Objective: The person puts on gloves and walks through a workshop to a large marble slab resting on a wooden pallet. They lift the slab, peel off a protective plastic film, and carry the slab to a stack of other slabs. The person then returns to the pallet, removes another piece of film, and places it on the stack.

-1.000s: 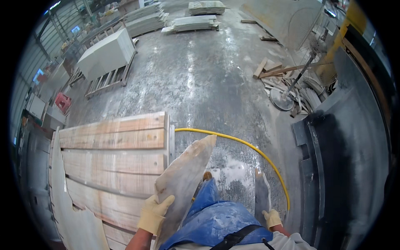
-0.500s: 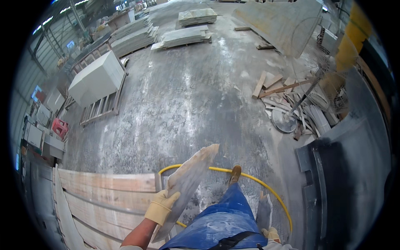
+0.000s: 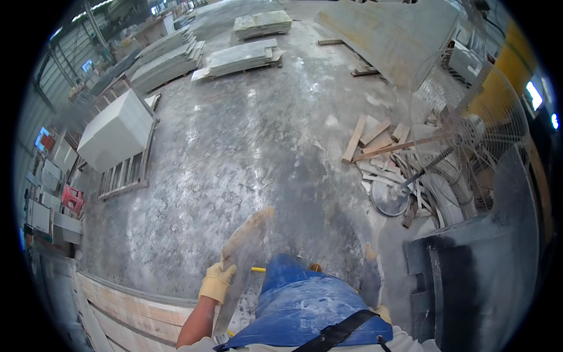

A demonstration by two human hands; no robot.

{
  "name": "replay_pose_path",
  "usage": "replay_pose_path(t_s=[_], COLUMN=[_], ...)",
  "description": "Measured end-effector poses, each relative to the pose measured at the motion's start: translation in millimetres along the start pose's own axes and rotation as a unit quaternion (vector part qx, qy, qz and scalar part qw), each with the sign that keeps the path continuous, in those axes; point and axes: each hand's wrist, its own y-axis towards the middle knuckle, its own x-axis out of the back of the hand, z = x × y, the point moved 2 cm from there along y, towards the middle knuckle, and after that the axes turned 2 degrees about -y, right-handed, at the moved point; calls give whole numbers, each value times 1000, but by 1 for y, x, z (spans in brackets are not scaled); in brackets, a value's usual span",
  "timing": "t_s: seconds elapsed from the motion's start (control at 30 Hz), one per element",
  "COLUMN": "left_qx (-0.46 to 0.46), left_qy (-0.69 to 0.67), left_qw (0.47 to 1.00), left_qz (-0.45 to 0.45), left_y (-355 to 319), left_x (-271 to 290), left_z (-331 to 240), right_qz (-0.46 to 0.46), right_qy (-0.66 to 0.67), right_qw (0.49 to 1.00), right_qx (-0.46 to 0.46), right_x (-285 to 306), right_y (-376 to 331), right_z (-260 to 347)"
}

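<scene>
My left hand [image 3: 217,283], in a cream work glove, is closed around the edge of a long, jagged grey stone offcut [image 3: 243,252]. The piece slants upward away from me, its rough tan edge facing left. Low on the right, beside my blue apron [image 3: 311,299], my right hand [image 3: 383,314] shows only as a bit of glove. A second narrow grey stone offcut [image 3: 370,278] stands up from that hand, which appears to grip it; the fingers are mostly hidden by the apron.
Pinkish stone strips [image 3: 135,302] lie at lower left, with a yellow hose [image 3: 258,269] near my legs. A heap of offcuts and wood [image 3: 375,141] and a pedestal fan [image 3: 469,132] stand right, above a dark trough [image 3: 451,287]. A white block [image 3: 120,132] sits left; stacked slabs [image 3: 237,61] lie beyond.
I have stepped forward and the view has shifted: the scrap heap is nearer and the pink strips have slid lower. Both offcuts travel along with my hands.
</scene>
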Motion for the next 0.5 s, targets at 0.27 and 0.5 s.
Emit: replay_pose_path(t_s=[0.27,0.5], left_qx=[-72,-33], left_qy=[49,105], left_qw=[996,993], left_qz=[19,39], left_y=[154,259], left_x=[-25,-19], left_z=[-90,-234], right_qz=[102,13], right_qy=[-195,-136], right_qw=[975,990], right_qx=[36,36], right_x=[93,110], right_y=[128,179], right_z=[128,282])
